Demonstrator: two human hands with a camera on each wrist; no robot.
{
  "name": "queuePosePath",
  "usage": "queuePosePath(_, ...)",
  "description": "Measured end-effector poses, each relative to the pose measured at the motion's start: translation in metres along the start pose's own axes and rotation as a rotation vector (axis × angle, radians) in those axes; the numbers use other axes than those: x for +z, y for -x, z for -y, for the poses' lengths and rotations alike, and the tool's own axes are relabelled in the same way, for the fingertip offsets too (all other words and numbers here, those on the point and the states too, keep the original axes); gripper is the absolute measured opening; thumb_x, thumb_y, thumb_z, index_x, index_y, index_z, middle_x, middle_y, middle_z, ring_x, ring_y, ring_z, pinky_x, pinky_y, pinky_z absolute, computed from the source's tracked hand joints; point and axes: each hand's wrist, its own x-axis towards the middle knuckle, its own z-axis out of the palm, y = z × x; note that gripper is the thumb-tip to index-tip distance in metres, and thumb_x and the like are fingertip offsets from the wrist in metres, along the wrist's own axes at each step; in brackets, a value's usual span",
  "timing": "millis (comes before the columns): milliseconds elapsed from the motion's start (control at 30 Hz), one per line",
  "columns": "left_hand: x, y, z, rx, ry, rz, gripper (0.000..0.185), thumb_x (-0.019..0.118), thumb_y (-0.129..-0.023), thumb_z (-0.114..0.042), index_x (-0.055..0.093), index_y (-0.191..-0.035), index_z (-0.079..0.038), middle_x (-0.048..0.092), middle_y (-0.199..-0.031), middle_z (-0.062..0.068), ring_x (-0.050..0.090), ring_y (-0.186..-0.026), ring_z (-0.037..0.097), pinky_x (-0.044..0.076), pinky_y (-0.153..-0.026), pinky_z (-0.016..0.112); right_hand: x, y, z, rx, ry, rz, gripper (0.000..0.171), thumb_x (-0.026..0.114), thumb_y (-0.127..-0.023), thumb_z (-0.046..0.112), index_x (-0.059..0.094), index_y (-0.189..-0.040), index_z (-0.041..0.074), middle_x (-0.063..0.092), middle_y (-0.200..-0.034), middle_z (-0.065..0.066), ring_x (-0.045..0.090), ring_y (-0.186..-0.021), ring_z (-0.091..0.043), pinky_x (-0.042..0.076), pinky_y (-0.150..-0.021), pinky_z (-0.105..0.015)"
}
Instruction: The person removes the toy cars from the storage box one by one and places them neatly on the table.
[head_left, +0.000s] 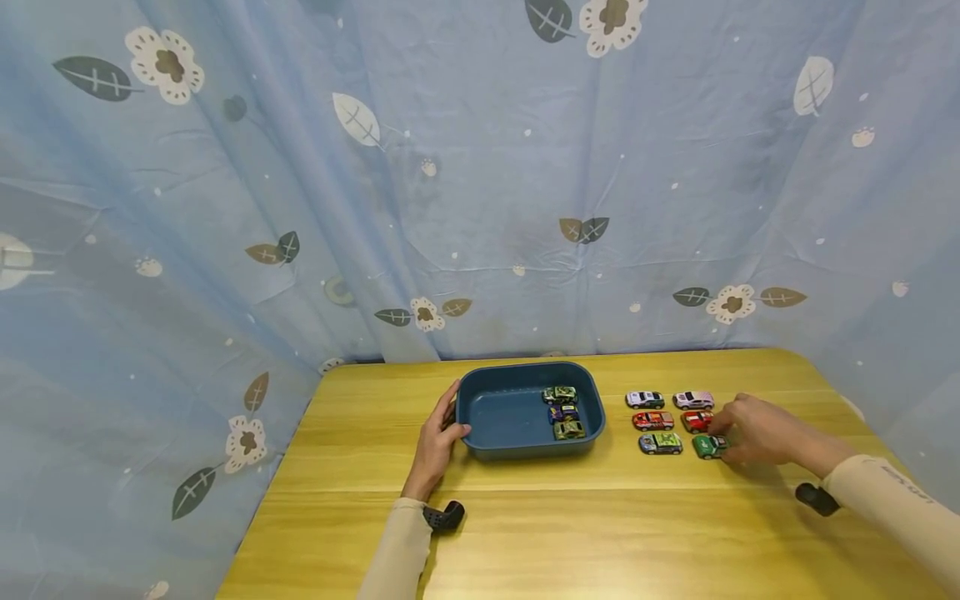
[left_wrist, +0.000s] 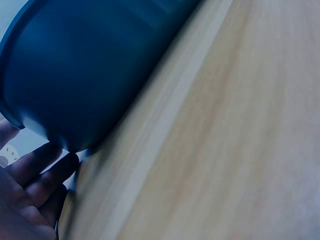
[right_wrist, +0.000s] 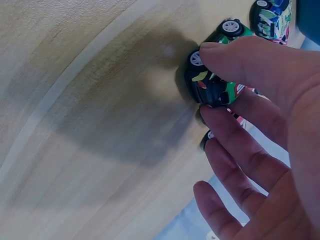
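Blue patterned curtain (head_left: 480, 183) behind and to both sides, hanging down to a yellow wooden tabletop (head_left: 570, 533). Toward the left, left hand (head_left: 438, 437) resting against the left end of a dark blue tub (head_left: 510, 421), fingers (left_wrist: 42, 167) lying loosely straight along its outer wall and pinching nothing. Inside the tub, at its right end, three toy cars (head_left: 564, 412) lined up one behind another. Just right of the tub, six more small cars in two columns of three: a white-and-blue car (head_left: 645, 399), a red car (head_left: 652, 420) and a green-and-blue car (head_left: 661, 443) in the nearer column. Farther right, a pink car (head_left: 693, 400), another red car (head_left: 696, 420) partly hidden by fingers, and the green car (head_left: 707, 447) at the front of that column, standing on the tabletop. Right hand (head_left: 757, 429) over this car, thumb and forefinger pinching its sides, remaining fingers (right_wrist: 235, 165) spread loosely beside it.
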Motion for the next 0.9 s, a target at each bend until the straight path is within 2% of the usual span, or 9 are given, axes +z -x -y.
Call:
queuePosePath(233, 0.0, 0.0, -0.001, -0.007, 0.004, 0.0, 0.08, 0.061, -0.093, -0.012, 0.037, -0.168, -0.026, 0.046, -0.166, 0.009, 0.051, -0.149, 0.035, 0.047, -0.112, 0.057, -0.001, 0.001, 0.0, -0.01, -0.001, -0.003, 0.032, 0.095, -0.068, 0.026, 0.084, -0.097, 0.019, 0.077, -0.094, 0.011, 0.062, -0.084, -0.013, 0.056, -0.075, -0.037)
queuePosePath(467, 0.0, 0.001, -0.001, -0.012, 0.005, 0.001, 0.08, 0.062, -0.092, -0.011, 0.038, -0.167, -0.028, 0.049, -0.164, 0.012, 0.053, -0.147, 0.036, 0.049, -0.109, 0.049, -0.002, 0.004, -0.002, -0.062, 0.013, -0.015, 0.032, 0.094, -0.068, 0.027, 0.083, -0.096, 0.017, 0.078, -0.093, 0.009, 0.067, -0.082, -0.016, 0.059, -0.075, -0.041)
queuePosePath(667, 0.0, 0.001, -0.001, -0.017, -0.002, 0.001, 0.08, 0.062, -0.092, -0.012, 0.038, -0.167, -0.027, 0.048, -0.165, 0.01, 0.051, -0.148, 0.035, 0.048, -0.111, 0.054, -0.006, 0.005, -0.001, -0.07, -0.008, -0.01, 0.032, 0.094, -0.068, 0.025, 0.083, -0.097, 0.015, 0.079, -0.094, 0.007, 0.07, -0.082, -0.016, 0.06, -0.075, -0.039)
queuePosePath(900, 0.0, 0.002, 0.0, -0.014, 0.0, -0.002, 0.081, 0.062, -0.092, -0.012, 0.037, -0.167, -0.025, 0.049, -0.164, 0.012, 0.053, -0.147, 0.036, 0.049, -0.11, 0.05, -0.018, 0.002, 0.004, -0.094, 0.012, -0.067, 0.025, 0.092, -0.074, 0.024, 0.082, -0.096, 0.017, 0.077, -0.092, 0.008, 0.069, -0.083, -0.017, 0.059, -0.075, -0.04)
